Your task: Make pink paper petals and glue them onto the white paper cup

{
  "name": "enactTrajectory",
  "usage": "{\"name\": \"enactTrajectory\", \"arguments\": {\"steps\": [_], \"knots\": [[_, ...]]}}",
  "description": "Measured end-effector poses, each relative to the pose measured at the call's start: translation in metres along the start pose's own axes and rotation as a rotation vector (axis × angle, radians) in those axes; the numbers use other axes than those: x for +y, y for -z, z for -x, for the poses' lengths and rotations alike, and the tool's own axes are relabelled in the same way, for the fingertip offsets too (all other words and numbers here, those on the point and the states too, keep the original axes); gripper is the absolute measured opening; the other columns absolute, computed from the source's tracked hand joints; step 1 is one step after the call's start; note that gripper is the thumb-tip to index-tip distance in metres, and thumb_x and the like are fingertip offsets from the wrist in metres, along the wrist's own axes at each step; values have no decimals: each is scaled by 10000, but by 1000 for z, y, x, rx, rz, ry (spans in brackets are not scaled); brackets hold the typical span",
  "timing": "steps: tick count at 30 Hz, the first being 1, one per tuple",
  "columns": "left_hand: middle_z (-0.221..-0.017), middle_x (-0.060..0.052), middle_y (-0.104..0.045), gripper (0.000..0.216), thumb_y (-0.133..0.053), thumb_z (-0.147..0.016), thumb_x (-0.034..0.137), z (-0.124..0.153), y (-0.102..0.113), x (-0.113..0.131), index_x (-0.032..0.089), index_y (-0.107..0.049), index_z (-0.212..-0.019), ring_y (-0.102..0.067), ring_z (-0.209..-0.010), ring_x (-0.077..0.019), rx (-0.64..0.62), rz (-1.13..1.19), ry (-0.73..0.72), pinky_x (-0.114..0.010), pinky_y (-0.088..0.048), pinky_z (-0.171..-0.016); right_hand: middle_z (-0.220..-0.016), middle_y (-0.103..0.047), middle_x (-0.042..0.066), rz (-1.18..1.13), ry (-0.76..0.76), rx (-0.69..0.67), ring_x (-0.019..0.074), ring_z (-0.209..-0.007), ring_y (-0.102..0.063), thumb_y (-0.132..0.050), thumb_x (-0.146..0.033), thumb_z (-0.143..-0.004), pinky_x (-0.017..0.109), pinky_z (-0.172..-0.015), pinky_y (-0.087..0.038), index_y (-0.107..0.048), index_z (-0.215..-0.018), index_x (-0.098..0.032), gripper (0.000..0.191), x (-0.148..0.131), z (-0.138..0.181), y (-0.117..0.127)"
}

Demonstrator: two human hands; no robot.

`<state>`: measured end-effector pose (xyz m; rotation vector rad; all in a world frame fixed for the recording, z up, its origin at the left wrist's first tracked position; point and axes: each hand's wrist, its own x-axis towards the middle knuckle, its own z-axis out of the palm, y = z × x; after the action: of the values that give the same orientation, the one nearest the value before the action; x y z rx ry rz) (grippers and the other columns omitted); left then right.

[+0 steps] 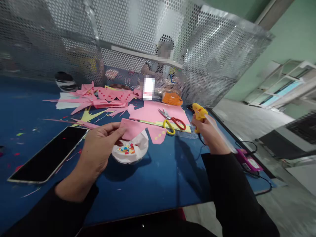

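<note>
My left hand [98, 144] pinches the left end of a pink paper cutout [134, 129], whose right part carries small yellow squares. Just below the cutout is a small bowl [142, 144] lined with white paper, with colourful paper bits [127, 149] inside. At the right, my right hand [208, 131] is closed around a yellow hot glue gun [199, 111], with a clear glue stick poking out of its back. Scissors [170, 121] with one yellow and one red handle loop rest between the hands, on pink paper sheets [145, 112].
A phone [49, 156] lies at the left. Pink paper strips [106, 97], a striped roll [65, 81] and an orange packet [172, 98] are farther back, before a perforated metal screen [138, 29]. A purple box [249, 160] with black cords sits at the right edge.
</note>
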<state>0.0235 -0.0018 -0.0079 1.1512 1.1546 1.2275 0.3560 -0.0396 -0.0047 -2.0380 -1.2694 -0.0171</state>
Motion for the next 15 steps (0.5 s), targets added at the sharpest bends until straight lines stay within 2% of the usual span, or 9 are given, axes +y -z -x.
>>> {"name": "enactTrajectory", "arguments": {"steps": [3, 6, 11, 15], "knots": [[-667, 65, -696, 149, -854, -655, 278, 1, 0, 2, 243, -758, -764, -552, -526, -94, 19, 20, 6, -229, -480, -514, -978, -644, 140, 275, -65, 73, 235, -837, -583, -554, -274, -822, 337, -710, -431, -654, -1044, -127, 284, 34, -15, 7], [-689, 84, -709, 143, -854, -665, 287, 0, 0, 3, 252, -762, -769, -574, -570, -94, 32, 38, 13, -219, -482, -540, -1064, -622, 199, 420, -94, 39, 264, -884, -594, -584, -232, -807, 358, -740, -415, -686, -1026, -107, 272, 56, -14, 8], [-679, 40, -711, 219, -872, -608, 300, -2, -1, 1, 209, -753, -768, -594, -573, -102, 54, 71, -5, -207, -480, -506, -897, -649, 179, 570, -76, -108, 290, -851, -619, -572, -193, -851, 369, -696, -383, -708, -901, -123, 161, 75, -10, 3], [-721, 3, -721, 214, -833, -646, 316, -4, 0, -1, 182, -753, -792, -600, -575, -100, 52, 67, -41, -197, -474, -487, -810, -635, 157, 617, -24, -182, 284, -801, -637, -530, -221, -896, 391, -659, -357, -688, -806, -166, 189, 76, -10, 7]]}}
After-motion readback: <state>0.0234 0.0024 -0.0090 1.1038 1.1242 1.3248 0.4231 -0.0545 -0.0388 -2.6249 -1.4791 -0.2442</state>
